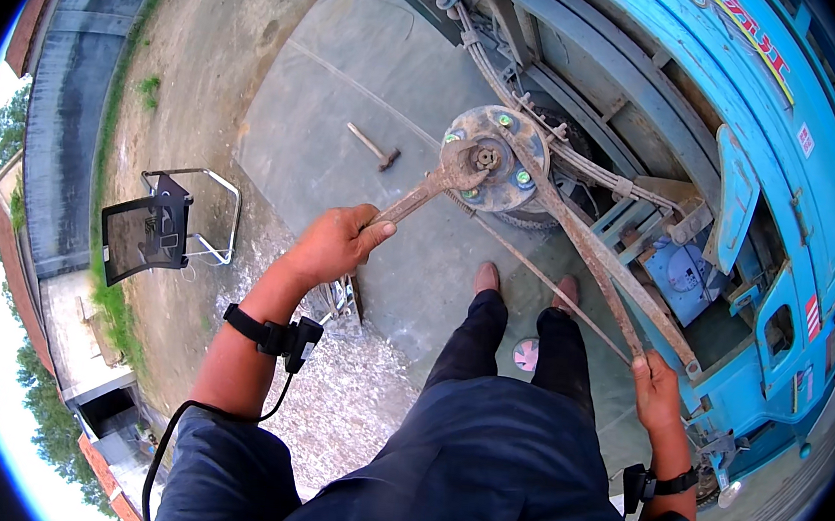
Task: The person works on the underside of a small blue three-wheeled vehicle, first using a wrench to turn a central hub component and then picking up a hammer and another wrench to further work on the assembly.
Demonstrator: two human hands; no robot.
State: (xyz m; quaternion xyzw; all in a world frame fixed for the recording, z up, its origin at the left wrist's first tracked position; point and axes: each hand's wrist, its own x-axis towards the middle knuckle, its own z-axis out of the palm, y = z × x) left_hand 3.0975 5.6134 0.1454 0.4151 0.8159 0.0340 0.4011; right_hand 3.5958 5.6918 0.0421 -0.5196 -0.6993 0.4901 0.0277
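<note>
My left hand is wrapped around the handle of a rusty open-end wrench. The wrench's jaw sits around the nut at the middle of a round wheel hub. Several studs marked green stand around the hub's face. To the right, my right hand is closed on the near end of a rusty bar, which runs up toward the hub. Beside it a second rusty bar also slants from the hub. A thin rod ends close to my right hand; whether I hold it too, I cannot tell.
A hammer lies on the concrete left of the hub. Farther left stands a black-seated metal chair. The blue truck fills the right side, with leaf springs behind the hub. A round pink-and-white thing lies between my feet.
</note>
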